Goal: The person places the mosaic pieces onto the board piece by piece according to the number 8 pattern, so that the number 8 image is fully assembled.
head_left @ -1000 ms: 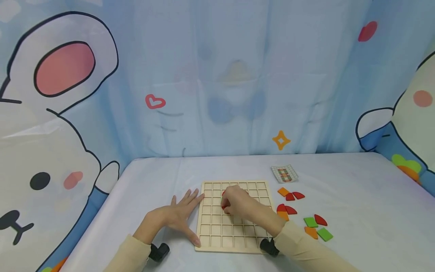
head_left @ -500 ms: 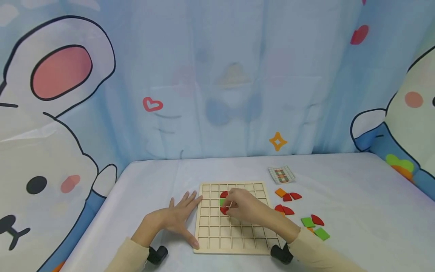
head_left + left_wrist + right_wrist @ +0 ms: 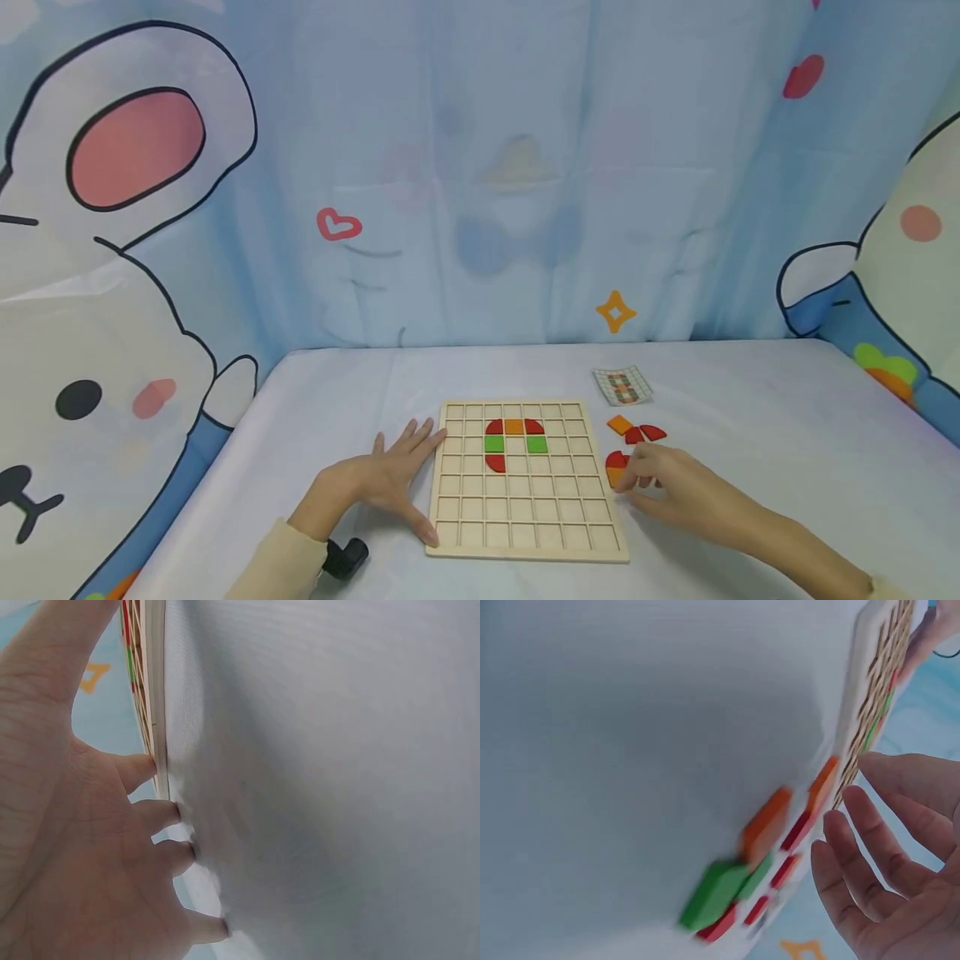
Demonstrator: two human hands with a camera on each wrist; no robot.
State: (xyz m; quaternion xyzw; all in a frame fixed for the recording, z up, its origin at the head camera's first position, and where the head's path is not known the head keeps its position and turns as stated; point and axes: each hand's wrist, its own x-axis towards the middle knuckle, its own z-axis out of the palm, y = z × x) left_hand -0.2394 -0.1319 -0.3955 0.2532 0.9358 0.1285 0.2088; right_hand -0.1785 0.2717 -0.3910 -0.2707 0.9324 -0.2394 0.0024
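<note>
Orange piece (image 3: pixel 613 475), lower right of the frame, lay between the board (image 3: pixel 517 510) and the right hand (image 3: pixel 666 485), just left of its loosely bent, parted fingers (image 3: pixel 885 844), which held nothing; contact was unclear. The left hand (image 3: pixel 397 482) spread against the board's left edge, farther off.

The right hand (image 3: pixel 671 487) hides loose green square tiles (image 3: pixel 714 896) from the head camera; the right wrist view blurs them.

Board (image 3: pixel 521 487) left of loose pieces (image 3: pixel 634 435)
</note>
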